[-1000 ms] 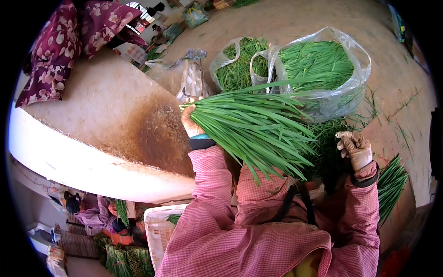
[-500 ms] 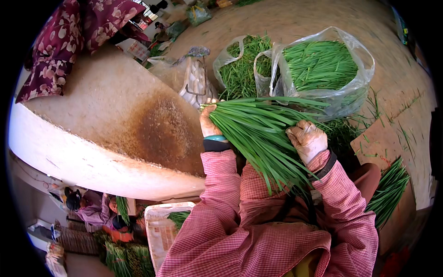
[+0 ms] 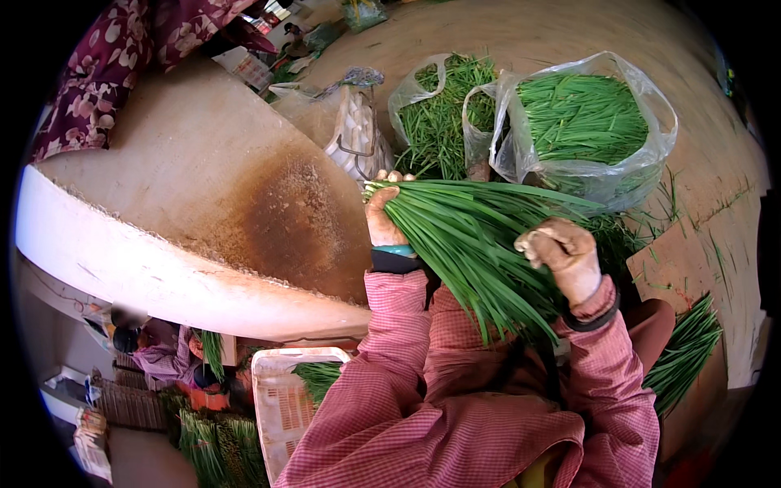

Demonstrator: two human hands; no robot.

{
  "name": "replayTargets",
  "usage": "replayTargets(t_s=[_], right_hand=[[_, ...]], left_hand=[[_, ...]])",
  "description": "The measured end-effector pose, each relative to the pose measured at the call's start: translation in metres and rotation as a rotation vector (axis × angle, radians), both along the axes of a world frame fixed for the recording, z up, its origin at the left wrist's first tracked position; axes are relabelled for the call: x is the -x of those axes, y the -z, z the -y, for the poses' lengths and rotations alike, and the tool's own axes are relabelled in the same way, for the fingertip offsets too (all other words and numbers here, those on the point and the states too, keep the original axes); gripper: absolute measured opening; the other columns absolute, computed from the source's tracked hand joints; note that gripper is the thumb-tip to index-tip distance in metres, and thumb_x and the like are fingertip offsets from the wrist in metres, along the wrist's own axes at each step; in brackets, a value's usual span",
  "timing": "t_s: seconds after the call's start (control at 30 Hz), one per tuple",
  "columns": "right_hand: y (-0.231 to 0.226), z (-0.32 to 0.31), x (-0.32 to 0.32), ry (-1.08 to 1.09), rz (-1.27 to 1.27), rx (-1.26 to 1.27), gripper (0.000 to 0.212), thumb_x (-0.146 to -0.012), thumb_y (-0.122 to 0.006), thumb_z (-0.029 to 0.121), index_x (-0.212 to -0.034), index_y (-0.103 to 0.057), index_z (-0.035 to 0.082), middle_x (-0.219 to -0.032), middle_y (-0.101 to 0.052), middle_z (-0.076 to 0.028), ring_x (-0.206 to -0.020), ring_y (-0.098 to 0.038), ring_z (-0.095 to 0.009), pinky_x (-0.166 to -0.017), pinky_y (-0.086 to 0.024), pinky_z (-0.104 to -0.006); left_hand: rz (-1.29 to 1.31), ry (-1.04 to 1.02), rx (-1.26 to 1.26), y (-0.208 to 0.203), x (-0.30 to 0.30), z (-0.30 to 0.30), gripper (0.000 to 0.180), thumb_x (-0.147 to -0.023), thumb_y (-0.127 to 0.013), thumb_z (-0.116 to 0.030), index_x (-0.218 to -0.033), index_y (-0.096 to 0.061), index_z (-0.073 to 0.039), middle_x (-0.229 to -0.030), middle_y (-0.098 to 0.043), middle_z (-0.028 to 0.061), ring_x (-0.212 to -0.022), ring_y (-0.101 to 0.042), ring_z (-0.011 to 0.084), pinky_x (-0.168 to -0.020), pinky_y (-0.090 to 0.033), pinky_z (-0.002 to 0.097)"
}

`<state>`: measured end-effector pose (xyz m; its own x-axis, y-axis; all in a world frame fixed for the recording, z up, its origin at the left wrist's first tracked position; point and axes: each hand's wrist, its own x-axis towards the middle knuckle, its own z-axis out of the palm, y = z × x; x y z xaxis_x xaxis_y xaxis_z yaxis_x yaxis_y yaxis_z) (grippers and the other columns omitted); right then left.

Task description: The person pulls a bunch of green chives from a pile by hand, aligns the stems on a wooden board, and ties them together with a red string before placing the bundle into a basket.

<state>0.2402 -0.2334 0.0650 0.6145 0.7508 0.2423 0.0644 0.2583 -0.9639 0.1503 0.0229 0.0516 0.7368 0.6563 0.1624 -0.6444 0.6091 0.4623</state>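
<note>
The person's left hand (image 3: 384, 215) is closed around the pale cut ends of a bunch of long green leaves (image 3: 480, 236), with a teal band and a black cuff at the wrist. The bunch is held up in the air just off the right edge of the tan surface (image 3: 187, 163), near its near right corner, and its leaves fan out to the right and down above the person's lap. The right hand (image 3: 569, 252) has its fingers curled in over the outer part of the fan; one cannot tell whether it pinches any leaf

A dark brown stain (image 3: 301, 215) spreads along the surface toward its right edge, and maroon flowered cloth (image 3: 89, 89) covers the far left corner. Just beyond the right edge stands a white basket (image 3: 354, 134) with a thin handle. On the floor (image 3: 504, 32) past it sit a smaller clear bag (image 3: 400, 102) and a larger clear bag (image 3: 594, 183), both filled with greens. To the right, loose leaves (image 3: 687, 350) lie by the near edge of a brown board (image 3: 675, 252). Below the surface's near edge, a white crate (image 3: 281, 407) holds more greens (image 3: 319, 378) by its far right corner, and a co-worker (image 3: 163, 358) in a checked top is farther left
</note>
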Motion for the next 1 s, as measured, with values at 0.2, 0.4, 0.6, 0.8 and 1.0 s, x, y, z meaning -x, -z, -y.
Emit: replayTargets(t_s=[0.2,0.4,0.6,0.8,1.0], right_hand=[[-0.011,0.003,-0.018,0.603,1.141,0.657,0.104,-0.059,-0.061,0.058,-0.136,-0.015,0.005,-0.141,-0.017,-0.015,-0.129,-0.016,-0.031,-0.103,-0.014,-0.0472],[0.025,-0.057,0.031,0.276,0.939,0.421,0.132,-0.035,-0.075,0.056,-0.136,-0.008,0.003,-0.139,-0.015,-0.020,-0.126,-0.019,-0.038,-0.101,-0.016,-0.0501],[0.031,-0.055,0.037,0.167,0.763,0.315,0.106,-0.048,-0.077,0.037,-0.132,-0.020,0.005,-0.123,-0.041,-0.017,-0.110,-0.045,-0.032,-0.089,-0.038,-0.0404],[-0.010,-0.097,0.041,0.166,1.092,0.385,0.080,-0.059,-0.069,0.026,-0.127,-0.031,0.006,-0.092,-0.055,-0.014,-0.080,-0.057,-0.030,-0.069,-0.048,-0.0360],[-0.034,-0.217,0.098,0.094,1.817,0.705,0.079,-0.067,-0.060,0.022,-0.134,-0.022,0.005,-0.095,-0.048,-0.008,-0.086,-0.051,-0.019,-0.070,-0.042,-0.0292]], left_hand=[[-0.119,0.022,-0.297,-0.013,0.008,0.036,0.037,-0.060,-0.052,0.011,-0.092,-0.049,-0.006,-0.084,-0.051,0.0071,-0.085,-0.051,0.0232,-0.082,-0.043,0.0355],[0.072,0.149,-0.108,-0.006,0.000,0.086,0.035,-0.057,-0.054,0.010,-0.090,-0.049,-0.002,-0.086,-0.048,0.0076,-0.088,-0.047,0.0216,-0.085,-0.039,0.0339],[0.106,0.133,0.058,0.002,0.018,0.087,0.044,-0.061,-0.054,0.010,-0.102,-0.048,-0.004,-0.091,-0.049,0.0072,-0.093,-0.047,0.0212,-0.087,-0.039,0.0336],[0.102,-0.004,-0.113,0.040,0.043,0.075,0.073,-0.076,-0.063,-0.028,-0.133,-0.023,-0.007,-0.133,-0.033,0.0122,-0.121,-0.036,0.0245,-0.101,-0.030,0.0365],[0.263,0.041,0.308,0.059,0.074,0.016,0.075,-0.081,-0.054,-0.042,-0.131,-0.020,0.001,-0.132,-0.033,0.0151,-0.121,-0.034,0.0273,-0.102,-0.026,0.0396]])
